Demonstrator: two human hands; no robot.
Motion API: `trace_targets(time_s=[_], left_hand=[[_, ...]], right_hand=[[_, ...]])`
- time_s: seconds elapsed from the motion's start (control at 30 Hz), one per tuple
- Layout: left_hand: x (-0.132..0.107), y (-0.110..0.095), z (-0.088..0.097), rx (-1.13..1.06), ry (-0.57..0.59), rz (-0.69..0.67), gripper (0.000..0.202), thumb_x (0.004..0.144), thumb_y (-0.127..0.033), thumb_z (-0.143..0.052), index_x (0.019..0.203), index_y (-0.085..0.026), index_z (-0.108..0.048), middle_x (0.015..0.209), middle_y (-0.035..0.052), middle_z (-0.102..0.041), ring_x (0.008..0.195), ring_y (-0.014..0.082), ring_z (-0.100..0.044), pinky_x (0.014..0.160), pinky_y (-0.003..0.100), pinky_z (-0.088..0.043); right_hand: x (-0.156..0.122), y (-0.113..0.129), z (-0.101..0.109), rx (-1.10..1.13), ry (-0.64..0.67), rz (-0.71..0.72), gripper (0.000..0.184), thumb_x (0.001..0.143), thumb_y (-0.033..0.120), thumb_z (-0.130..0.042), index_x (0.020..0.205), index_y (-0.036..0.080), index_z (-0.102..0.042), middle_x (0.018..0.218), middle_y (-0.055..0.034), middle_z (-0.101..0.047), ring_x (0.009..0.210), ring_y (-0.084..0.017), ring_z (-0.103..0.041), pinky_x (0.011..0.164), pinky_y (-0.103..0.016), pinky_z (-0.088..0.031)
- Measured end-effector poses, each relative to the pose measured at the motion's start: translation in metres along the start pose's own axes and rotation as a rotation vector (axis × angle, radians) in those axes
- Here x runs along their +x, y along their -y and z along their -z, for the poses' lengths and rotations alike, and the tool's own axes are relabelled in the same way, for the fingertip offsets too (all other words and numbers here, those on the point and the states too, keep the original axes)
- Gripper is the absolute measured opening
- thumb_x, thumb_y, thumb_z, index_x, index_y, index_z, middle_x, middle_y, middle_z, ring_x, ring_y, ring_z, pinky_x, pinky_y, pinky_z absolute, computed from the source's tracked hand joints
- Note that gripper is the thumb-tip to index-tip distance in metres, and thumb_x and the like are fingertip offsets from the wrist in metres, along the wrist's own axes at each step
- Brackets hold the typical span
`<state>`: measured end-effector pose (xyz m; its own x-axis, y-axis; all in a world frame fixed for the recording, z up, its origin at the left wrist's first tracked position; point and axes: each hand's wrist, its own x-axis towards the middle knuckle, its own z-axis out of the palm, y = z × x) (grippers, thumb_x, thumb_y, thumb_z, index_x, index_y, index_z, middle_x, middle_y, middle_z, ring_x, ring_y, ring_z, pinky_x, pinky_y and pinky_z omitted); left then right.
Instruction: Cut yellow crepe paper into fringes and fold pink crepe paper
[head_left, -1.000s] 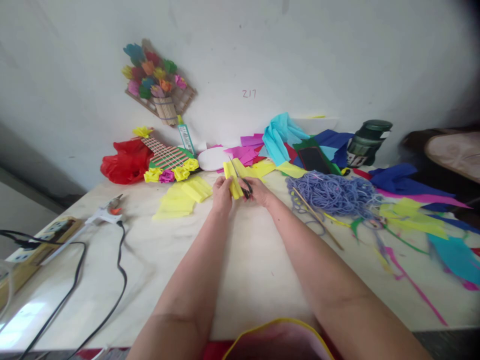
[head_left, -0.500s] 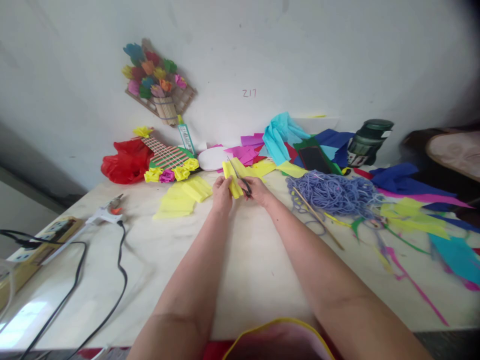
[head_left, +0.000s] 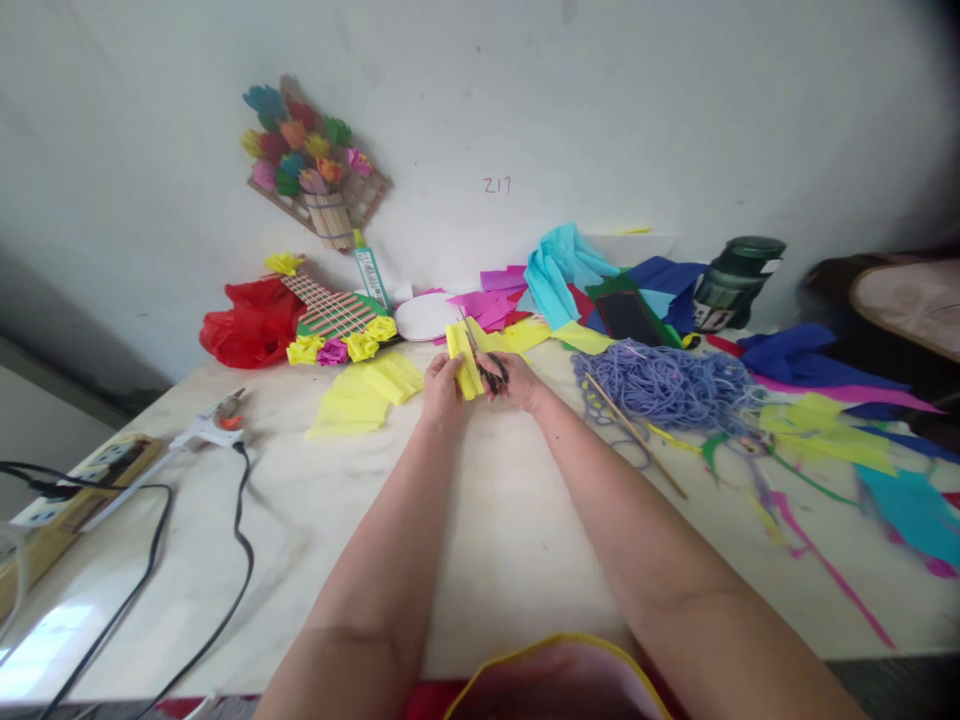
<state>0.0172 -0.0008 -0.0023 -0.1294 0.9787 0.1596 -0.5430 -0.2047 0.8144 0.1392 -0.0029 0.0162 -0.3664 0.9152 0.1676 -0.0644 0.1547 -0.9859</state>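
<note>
My left hand (head_left: 444, 388) pinches a folded strip of yellow crepe paper (head_left: 463, 358) above the middle of the table. In my right hand (head_left: 516, 380) is a pair of scissors with dark handles (head_left: 493, 374), its blades pointing up and away along the right side of the folded paper. Whether the blades are cutting into it I cannot tell. More yellow crepe paper sheets (head_left: 360, 396) lie to the left of my left hand. A white oval piece (head_left: 421, 317) rests just beyond the hands.
A glue gun (head_left: 214, 425) on a white stand and a power strip (head_left: 90, 480) with black cables lie at left. Behind are a flower-trimmed stick craft (head_left: 334, 310) and red plastic (head_left: 247, 325). Tangled purple yarn (head_left: 667, 385), a stick (head_left: 637, 436) and a dark green jar (head_left: 739, 285) occupy the right.
The scissors have shifted slightly right, away from the middle of the folded yellow paper, and their handles look wider apart. My left hand keeps its hold on the paper.
</note>
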Motion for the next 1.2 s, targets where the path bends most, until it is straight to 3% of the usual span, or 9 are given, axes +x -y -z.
trace_targets(time_s=[0.8,1.0,1.2], left_hand=[[0.0020,0.0053,0.0035,0.002,0.047,0.014,0.028,0.059,-0.029,-0.068,0.065,-0.017,-0.042,0.053,-0.0024,-0.054,0.042,0.0108,-0.051,0.042,0.022,-0.039],[0.0012,0.0050,0.0029,0.004,0.053,0.006,0.028,0.060,-0.028,-0.066,0.066,-0.018,-0.042,0.054,-0.0020,-0.054,0.043,0.0110,-0.052,0.043,0.022,-0.039],[0.0018,0.0054,0.0036,-0.006,0.060,0.002,0.026,0.061,-0.026,-0.065,0.066,-0.017,-0.042,0.053,-0.0028,-0.053,0.042,0.0100,-0.051,0.043,0.021,-0.038]], right_hand=[[0.0003,0.0032,-0.0024,0.020,-0.052,0.014,0.035,0.071,0.049,-0.056,0.061,0.016,-0.048,0.042,0.0036,-0.050,0.031,-0.007,-0.043,0.028,-0.018,-0.021],[-0.0008,0.0065,-0.0036,0.027,-0.068,-0.011,0.033,0.069,0.047,-0.057,0.061,0.016,-0.047,0.042,0.0043,-0.049,0.032,-0.006,-0.044,0.030,-0.018,-0.030],[0.0013,0.0052,-0.0044,0.080,-0.066,-0.006,0.031,0.067,0.044,-0.061,0.061,0.017,-0.047,0.041,0.0048,-0.047,0.032,-0.006,-0.042,0.030,-0.018,-0.031]])
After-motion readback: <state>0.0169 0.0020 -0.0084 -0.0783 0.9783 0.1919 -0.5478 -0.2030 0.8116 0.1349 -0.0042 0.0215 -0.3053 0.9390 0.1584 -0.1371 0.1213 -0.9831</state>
